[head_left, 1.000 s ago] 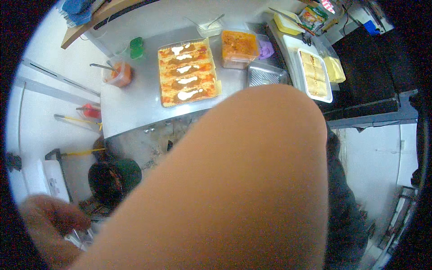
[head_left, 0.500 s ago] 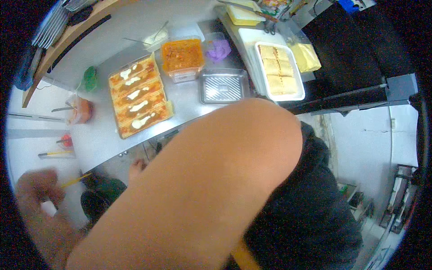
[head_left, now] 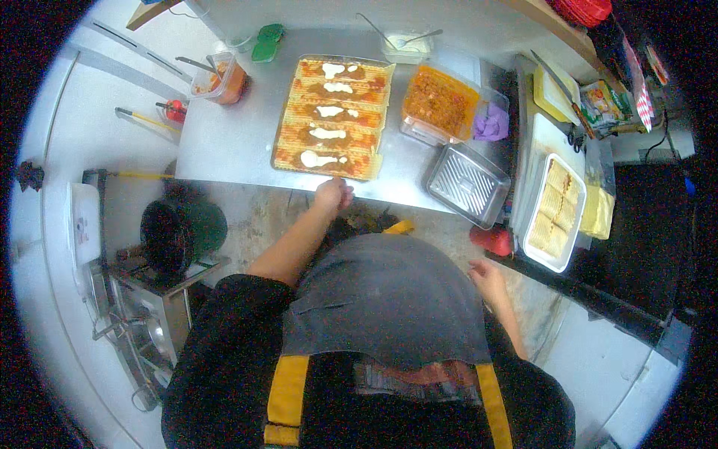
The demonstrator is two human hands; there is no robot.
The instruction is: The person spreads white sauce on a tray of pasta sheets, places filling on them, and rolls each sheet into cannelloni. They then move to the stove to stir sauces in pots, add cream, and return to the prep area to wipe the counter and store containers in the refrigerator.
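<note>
My left hand (head_left: 334,193) is at the near edge of a shallow rectangular tray (head_left: 278,163), its fingers curled closed. Whatever they grip there, if anything, is hidden. Ridged pale sheets (head_left: 299,135) lie across the tray, smeared with red sauce and topped by several brown strips with white dollops. Lower and to the right, my right hand (head_left: 490,280) hangs beside my apron, with fingers loosely apart and nothing visible in them. A red object (head_left: 491,241) is just beyond it.
Right of the tray stand a clear tub of orange-brown filling (head_left: 440,105), an aluminium pan (head_left: 469,185) and a white tray of filled rolls (head_left: 535,238). A knife (head_left: 557,82) lies at the far right. A dark pot (head_left: 168,236) sits left, below counter height.
The large bare arm that crossed the middle has drawn back, and my view has turned, showing my apron. My left hand is now at the tray edge; the food looks the same.
</note>
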